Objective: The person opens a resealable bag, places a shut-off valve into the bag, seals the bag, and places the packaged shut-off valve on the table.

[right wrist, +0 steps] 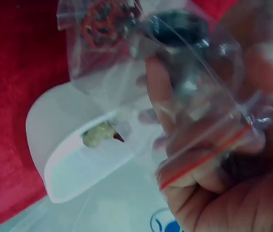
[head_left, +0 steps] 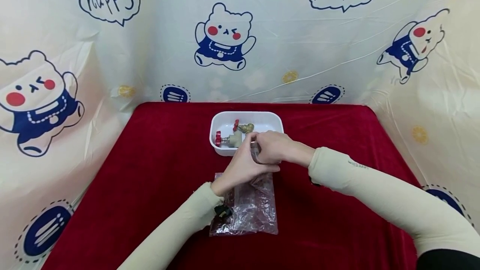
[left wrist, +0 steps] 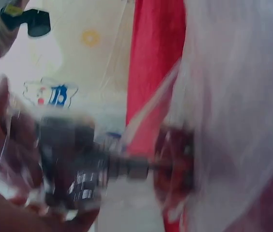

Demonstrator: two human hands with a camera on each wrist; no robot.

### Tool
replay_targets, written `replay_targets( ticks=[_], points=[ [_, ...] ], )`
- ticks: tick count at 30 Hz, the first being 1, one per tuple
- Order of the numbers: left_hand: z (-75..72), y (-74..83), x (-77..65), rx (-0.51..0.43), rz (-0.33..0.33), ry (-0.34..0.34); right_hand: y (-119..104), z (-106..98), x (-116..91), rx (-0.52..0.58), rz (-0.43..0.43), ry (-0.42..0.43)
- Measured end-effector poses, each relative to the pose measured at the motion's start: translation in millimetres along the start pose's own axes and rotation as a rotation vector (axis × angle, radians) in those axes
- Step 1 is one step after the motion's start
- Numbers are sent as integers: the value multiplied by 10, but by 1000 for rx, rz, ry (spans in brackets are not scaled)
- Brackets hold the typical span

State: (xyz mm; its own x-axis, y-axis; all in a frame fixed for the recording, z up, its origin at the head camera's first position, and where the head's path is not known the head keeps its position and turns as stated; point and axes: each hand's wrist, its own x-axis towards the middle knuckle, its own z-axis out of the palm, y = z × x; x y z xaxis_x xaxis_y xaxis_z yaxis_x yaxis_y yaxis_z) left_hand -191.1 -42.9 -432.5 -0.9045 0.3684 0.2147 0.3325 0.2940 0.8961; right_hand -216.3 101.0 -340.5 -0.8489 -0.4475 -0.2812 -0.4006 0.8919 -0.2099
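In the head view both hands meet at the tray's near edge. A clear zip bag [right wrist: 206,157] with a red closure line is in my right hand [head_left: 273,147], whose fingers curl at its mouth. Inside the plastic shows a valve [left wrist: 73,159] with a dark grey body and a red handwheel [right wrist: 100,24]. My left hand [head_left: 243,168] curves round the valve's body end, partly hidden by glare and blur. Below the hands, clear plastic [head_left: 255,209] spreads over the red cloth; whether it is the same bag, I cannot tell.
A white tray [head_left: 215,149] stands just beyond the hands. In it lie a pale-bodied valve [head_left: 234,140] and a brass valve [head_left: 246,128], both with red handwheels. Red cloth [head_left: 157,170] covers the table, and a printed curtain [head_left: 270,53] hangs behind it.
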Motion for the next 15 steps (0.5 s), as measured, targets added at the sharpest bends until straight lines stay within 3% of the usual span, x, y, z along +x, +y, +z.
replay_targets(
  ticks=[4,7,10,15],
  points=[
    [-166,-41,38,-122,19,-116,62,-144,-85,35,-68,22],
    [-272,-63,67,-174,25,-160,98,-277,-200,66,-116,57],
    [-335,-67,86,-202,19,-148,119,-387,-349,119,-131,36],
    [-379,-82,108,-217,30,-122,176,-426,-561,213,-132,-112]
  ],
)
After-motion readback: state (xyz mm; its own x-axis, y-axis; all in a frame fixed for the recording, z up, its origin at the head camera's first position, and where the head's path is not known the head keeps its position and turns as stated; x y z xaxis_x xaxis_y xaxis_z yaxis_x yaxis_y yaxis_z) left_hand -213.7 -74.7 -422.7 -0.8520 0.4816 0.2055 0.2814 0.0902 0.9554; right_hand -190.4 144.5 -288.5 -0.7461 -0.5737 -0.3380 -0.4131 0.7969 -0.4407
